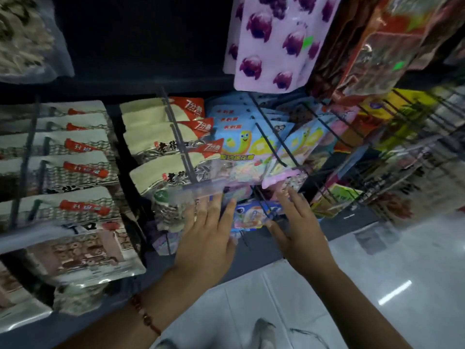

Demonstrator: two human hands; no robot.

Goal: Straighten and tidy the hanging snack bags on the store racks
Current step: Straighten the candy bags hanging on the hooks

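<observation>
Blue marshmallow bags (241, 144) hanging on wire pegs (266, 139), mid-rack, overlapping. Left hand (206, 238) below them, fingers straight, tips touching lowest bag edge. Right hand (297, 222) below and right, fingers extended, gripping nothing. Cream seed bags (161, 137) left of them; purple pouch (274, 41) above.

Pretty much everything hanging here is shiny plastic film. The light blue candy bags (241, 144) are glossy with a see-through lower part, and the cream and red seed bags (163, 137) have a matt-looking paper-like top over clear crinkly plastic. The lilac pouch with purple fruit print (274, 44) looks smooth and satiny. The hooks (270, 144) are thin dark wire, metal by the look. The floor (377, 273) is polished pale tile, very reflective. The bracelet (144, 314) has reddish beads.
</observation>
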